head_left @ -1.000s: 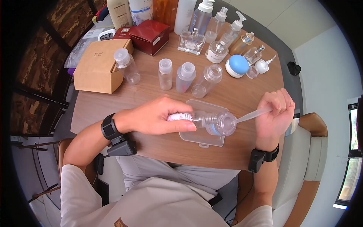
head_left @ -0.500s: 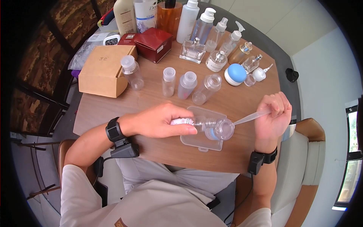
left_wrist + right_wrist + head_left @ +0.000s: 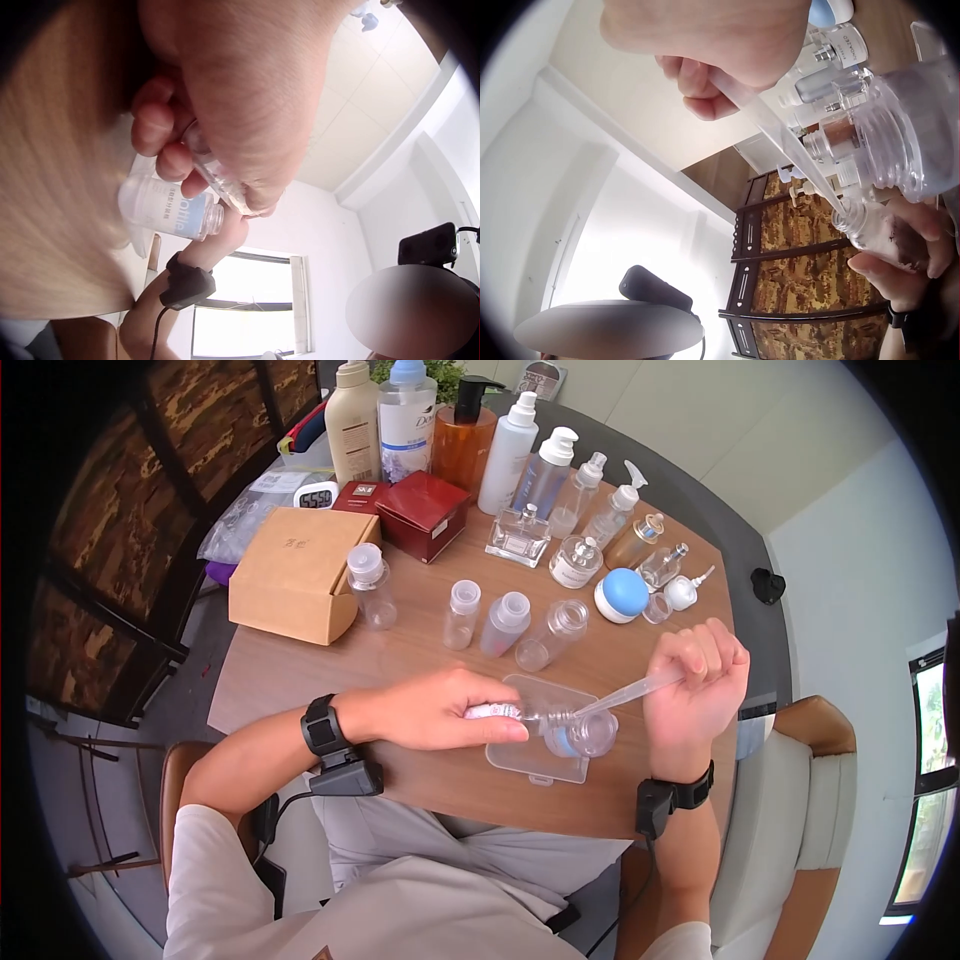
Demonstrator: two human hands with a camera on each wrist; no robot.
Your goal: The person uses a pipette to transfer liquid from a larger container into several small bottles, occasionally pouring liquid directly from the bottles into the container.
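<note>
My left hand [image 3: 430, 708] grips a small clear bottle [image 3: 877, 231] with a pinkish label, tipped on its side with its open neck facing right. In my right hand [image 3: 697, 685] is a translucent plastic dropper [image 3: 630, 692], slanting down to the left. Its tip is right at the neck of the small bottle in the right wrist view. Just right of that neck stands a wider open clear bottle [image 3: 598, 734], whose blue label [image 3: 193, 215] shows in the left wrist view. A clear plastic tray [image 3: 525, 762] lies beneath these on the table.
Behind my hands stand a clear bottle [image 3: 462, 615], a frosted bottle [image 3: 504, 625] and a wide-necked bottle [image 3: 552, 637]. Left of them are a capped bottle [image 3: 373, 598] and a cardboard box [image 3: 295, 575]. A blue-lidded jar [image 3: 622, 597], red box [image 3: 425, 515] and several pump bottles fill the back.
The dropper's tip has moved left, from the wider bottle's mouth to the small bottle's neck, as my right hand shifted left. The head view has tilted up. Both grips remain.
</note>
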